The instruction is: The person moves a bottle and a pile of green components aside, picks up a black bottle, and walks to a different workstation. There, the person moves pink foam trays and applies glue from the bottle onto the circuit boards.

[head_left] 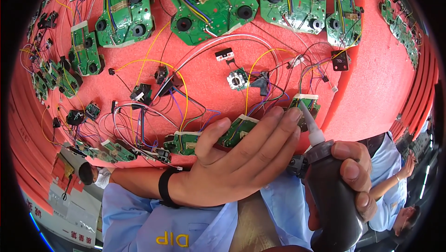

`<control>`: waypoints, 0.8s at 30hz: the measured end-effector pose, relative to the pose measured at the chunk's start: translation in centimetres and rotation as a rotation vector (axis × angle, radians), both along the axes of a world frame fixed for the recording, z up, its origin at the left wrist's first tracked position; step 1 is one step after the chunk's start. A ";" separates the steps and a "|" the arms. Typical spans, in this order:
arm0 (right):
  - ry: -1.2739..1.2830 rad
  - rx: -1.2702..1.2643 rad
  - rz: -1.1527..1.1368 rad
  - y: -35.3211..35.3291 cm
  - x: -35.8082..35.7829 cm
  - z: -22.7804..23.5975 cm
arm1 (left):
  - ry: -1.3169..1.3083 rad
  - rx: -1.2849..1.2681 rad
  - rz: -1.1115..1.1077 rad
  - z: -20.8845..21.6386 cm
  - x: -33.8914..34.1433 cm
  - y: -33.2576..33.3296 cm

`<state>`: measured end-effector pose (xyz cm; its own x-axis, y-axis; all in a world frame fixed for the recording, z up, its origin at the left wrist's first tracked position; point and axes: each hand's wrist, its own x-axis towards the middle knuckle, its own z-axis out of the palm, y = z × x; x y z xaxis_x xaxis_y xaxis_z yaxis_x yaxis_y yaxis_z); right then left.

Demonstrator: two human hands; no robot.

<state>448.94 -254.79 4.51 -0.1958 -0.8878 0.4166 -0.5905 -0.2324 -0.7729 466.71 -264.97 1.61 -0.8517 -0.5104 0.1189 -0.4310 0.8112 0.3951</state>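
My right hand [355, 168] is wrapped round a dark squeeze bottle [332, 198] with a whitish, tapered nozzle [310, 124]. The nozzle points up at a small green circuit board [314, 107] that has a strip of pale tape on its far edge; whether the tip touches it I cannot tell. My left hand [246, 156], a black band at its wrist, reaches across with fingers stretched out and thumb apart. Its fingertips lie at the left side of that board and partly cover it. Beneath the hand, another green board [239, 129] shows in part.
Boards with wires lie on the red foam sheet [209, 80], including a large green board [211, 8] at the far side. Loose wires loop around a small square module [237, 80]. A foam edge runs along the right. Another person [388, 182] is at lower right.
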 end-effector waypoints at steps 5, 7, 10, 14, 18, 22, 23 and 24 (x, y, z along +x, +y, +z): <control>-0.088 0.073 0.004 0.3 0.0 0.8 | -0.033 0.035 -0.004 0.4 0.1 0.0; -0.060 0.094 0.042 0.4 -0.4 0.7 | -0.030 0.027 -0.011 0.3 0.1 0.0; -0.057 0.027 0.039 -0.2 -0.4 0.2 | -0.020 0.013 -0.021 0.1 0.1 -0.1; -0.036 -0.105 0.062 -0.4 -1.1 -1.3 | 0.005 0.009 -0.018 0.1 0.0 0.0; -0.183 -0.100 0.002 -0.6 -0.5 -0.6 | -0.008 -0.008 -0.028 0.3 0.1 -0.1; -0.690 -0.365 -0.063 -0.3 -1.5 -1.7 | -0.004 0.009 -0.029 0.4 -0.4 0.0; -0.691 -0.373 -0.061 -0.5 -1.7 -1.8 | -0.019 -0.010 -0.032 0.4 -0.3 0.1; -0.853 -0.386 -0.086 -0.7 -2.0 -1.7 | -0.034 -0.028 -0.035 0.4 -0.2 0.1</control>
